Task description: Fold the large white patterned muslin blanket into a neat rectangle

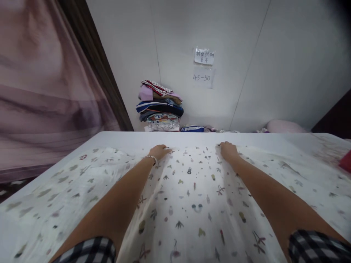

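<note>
A thin white cloth (192,190) printed with small leaves, plants and smile-like shapes is spread over the white table. Both arms reach forward over it, in black-and-white checked sleeves. At the far edge of the cloth, my left hand (159,151) is closed on it, a pale bracelet at the wrist. My right hand (228,149) pinches the same edge further right. Between them the fabric lies fairly taut, and folds run from each hand toward me. On both outer sides the cloth is looser and wrinkled.
Beyond the far edge of the table (189,137) stands a stack of folded clothes (161,106) against a pale wall with two paper notes (203,57). A pinkish curtain (41,91) hangs at left. Something red (346,160) shows at the right edge.
</note>
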Tool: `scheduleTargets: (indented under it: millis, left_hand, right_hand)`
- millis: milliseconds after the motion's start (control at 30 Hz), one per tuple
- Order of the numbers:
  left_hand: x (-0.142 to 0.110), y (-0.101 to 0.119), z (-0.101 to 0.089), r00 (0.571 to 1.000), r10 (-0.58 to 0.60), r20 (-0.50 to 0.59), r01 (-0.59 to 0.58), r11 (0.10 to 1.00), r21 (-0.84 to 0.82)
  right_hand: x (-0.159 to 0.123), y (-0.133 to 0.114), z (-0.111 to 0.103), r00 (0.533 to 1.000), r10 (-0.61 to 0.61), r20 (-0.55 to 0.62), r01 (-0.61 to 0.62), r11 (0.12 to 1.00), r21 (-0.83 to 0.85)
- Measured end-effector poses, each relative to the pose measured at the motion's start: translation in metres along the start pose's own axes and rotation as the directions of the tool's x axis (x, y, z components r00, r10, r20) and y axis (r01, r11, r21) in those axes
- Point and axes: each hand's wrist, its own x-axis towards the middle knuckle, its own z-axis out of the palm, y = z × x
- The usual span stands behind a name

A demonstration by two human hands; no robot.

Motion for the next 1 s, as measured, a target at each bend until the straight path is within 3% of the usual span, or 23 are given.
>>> scheduleTargets:
  millis: [200, 433, 600, 733, 867, 1000]
  left_hand:
    - [-0.004, -0.024, -0.012, 1.000, 0.002, -0.017, -0.002, 1.000, -0.004]
    - [-0.002, -0.016, 0.003, 0.994, -0.034, -0.105, 0.038, 0.999, 0.039]
    - [-0.009, -0.012, 0.007, 0.996, -0.012, -0.093, 0.020, 0.996, 0.082]
    - [-0.019, -0.022, -0.010, 0.999, 0.033, 0.014, -0.034, 0.992, 0.124]
    - [-0.027, -0.043, -0.033, 0.995, -0.002, 0.098, -0.015, 0.985, 0.174]
    - [-0.035, -0.069, -0.050, 0.989, -0.034, 0.142, -0.001, 0.971, 0.239]
  right_hand:
    - [-0.001, -0.022, -0.001, 0.990, -0.140, 0.005, 0.139, 0.990, 0.038]
    - [0.020, -0.030, 0.005, 0.999, 0.034, -0.024, -0.034, 0.999, 0.021]
    - [0.017, -0.027, 0.010, 0.999, 0.033, -0.044, -0.032, 0.999, 0.016]
    - [0.010, -0.026, 0.021, 0.986, -0.094, -0.138, 0.093, 0.996, -0.013]
    - [-0.001, -0.044, 0.037, 0.925, -0.302, -0.228, 0.317, 0.948, 0.031]
    - [-0.017, -0.068, 0.048, 0.851, -0.498, -0.166, 0.518, 0.849, 0.107]
